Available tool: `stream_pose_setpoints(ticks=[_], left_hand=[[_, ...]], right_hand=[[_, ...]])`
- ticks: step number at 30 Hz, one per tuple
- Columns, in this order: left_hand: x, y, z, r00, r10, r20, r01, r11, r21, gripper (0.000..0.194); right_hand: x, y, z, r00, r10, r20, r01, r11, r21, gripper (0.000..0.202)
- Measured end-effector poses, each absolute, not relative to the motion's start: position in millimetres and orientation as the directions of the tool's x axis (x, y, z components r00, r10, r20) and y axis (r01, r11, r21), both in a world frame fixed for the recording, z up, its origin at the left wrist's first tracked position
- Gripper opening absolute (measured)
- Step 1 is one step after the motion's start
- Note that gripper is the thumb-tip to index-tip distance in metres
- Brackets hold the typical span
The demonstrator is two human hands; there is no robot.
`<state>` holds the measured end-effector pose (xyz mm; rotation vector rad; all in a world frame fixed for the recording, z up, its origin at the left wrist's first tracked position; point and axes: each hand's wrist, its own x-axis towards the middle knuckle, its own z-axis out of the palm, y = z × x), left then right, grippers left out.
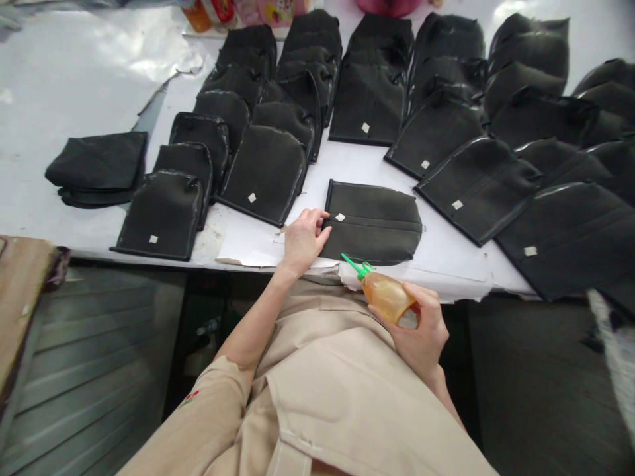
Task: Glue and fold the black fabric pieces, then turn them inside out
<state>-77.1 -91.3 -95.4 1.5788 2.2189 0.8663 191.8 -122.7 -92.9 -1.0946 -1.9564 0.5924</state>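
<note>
My left hand (303, 239) rests at the left edge of a black fabric piece (377, 228), fingertips touching it, thumb and fingers apart. That piece lies flat on the table, with a seam along its length and a small white patch (340, 217) near my fingers. My right hand (426, 324) is wrapped round a squeeze bottle (384, 296) of amber liquid. Its thin green nozzle (351, 262) points up and left, close to the piece's near edge. Whether the tip touches the fabric I cannot tell.
Overlapping rows of similar black pieces (268, 168) spread across the white-covered table (347, 162). A folded black stack (99, 162) lies at the left. Bottles and packets (198, 14) stand along the back. A wooden surface (22, 284) juts in at the lower left.
</note>
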Motion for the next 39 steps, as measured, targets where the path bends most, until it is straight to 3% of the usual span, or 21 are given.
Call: stream_pose_setpoints(ticks=[20, 23, 26, 29, 33, 35, 39], left_hand=[[-84, -87, -107, -0.434, 0.896, 0.095, 0.595, 0.207, 0.777, 0.015], [-86, -87, -111, -0.453, 0.889, 0.065, 0.537, 0.214, 0.816, 0.014], [-88, -86, -114, -0.468, 0.883, 0.014, 0.460, 0.230, 0.858, 0.014], [-88, -86, -114, -0.480, 0.875, -0.061, 0.357, 0.258, 0.898, 0.015], [-89, -84, -110, -0.483, 0.868, -0.113, 0.299, 0.284, 0.911, 0.021], [-90, -81, -107, -0.487, 0.867, -0.104, 0.376, 0.316, 0.871, 0.020], [-92, -72, -102, -0.452, 0.890, -0.058, 0.628, 0.364, 0.688, 0.018]], right_hand=[[158, -107, -83, -0.429, 0.791, 0.437, 0.416, 0.602, -0.681, 0.053], [156, -107, -86, -0.418, 0.822, 0.387, 0.402, 0.549, -0.733, 0.055], [157, -107, -87, -0.333, 0.917, 0.221, 0.389, 0.347, -0.853, 0.055], [162, -104, -84, -0.262, 0.963, -0.064, 0.257, 0.006, -0.967, 0.058], [178, -93, -76, -0.231, 0.930, -0.286, -0.084, -0.312, -0.946, 0.054], [190, -84, -72, -0.207, 0.928, -0.308, -0.264, -0.357, -0.896, 0.057], [217, -57, -60, -0.021, 0.956, -0.292, -0.481, -0.265, -0.836, 0.070]])
